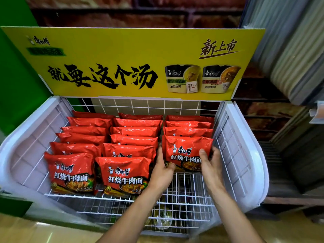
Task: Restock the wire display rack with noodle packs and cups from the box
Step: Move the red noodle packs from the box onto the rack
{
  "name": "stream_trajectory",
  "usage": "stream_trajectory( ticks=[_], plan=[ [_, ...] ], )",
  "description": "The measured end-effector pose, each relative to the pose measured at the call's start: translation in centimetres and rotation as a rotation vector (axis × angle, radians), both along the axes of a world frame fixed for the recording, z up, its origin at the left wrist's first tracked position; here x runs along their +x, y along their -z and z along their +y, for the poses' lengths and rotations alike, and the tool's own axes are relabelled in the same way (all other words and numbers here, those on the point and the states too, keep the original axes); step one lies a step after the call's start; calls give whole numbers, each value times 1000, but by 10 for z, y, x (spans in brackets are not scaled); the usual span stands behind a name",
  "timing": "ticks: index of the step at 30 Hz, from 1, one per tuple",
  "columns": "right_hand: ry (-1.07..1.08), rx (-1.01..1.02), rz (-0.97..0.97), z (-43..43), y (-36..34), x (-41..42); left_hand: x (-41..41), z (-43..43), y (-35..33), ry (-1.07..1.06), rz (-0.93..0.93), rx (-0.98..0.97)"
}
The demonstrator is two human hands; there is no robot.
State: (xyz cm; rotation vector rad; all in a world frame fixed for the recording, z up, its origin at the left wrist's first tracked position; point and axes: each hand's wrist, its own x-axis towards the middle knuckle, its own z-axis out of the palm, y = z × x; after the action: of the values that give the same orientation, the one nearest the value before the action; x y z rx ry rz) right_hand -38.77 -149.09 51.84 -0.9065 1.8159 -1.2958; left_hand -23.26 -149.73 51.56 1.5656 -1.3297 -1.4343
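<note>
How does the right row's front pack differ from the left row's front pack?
The right row's front pack is held by the left hand and right hand; the left row's front pack is untouched. The first sits farther back, the second near the front edge of the wire shelf. Both are red.

Bright even light, glossy glare, edges warped

head camera looks down, close

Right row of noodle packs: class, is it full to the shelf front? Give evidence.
Not full. Bare wire shelf lies before its front pack, which the left hand and right hand hold; other rows reach the front.
</note>
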Motion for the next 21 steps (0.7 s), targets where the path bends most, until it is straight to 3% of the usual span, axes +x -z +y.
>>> stream_trajectory(
  ticks=[21],
  plan=[
    [43,73,101,80,-13,46,32,68,-12,185,42,-93]
  ],
)
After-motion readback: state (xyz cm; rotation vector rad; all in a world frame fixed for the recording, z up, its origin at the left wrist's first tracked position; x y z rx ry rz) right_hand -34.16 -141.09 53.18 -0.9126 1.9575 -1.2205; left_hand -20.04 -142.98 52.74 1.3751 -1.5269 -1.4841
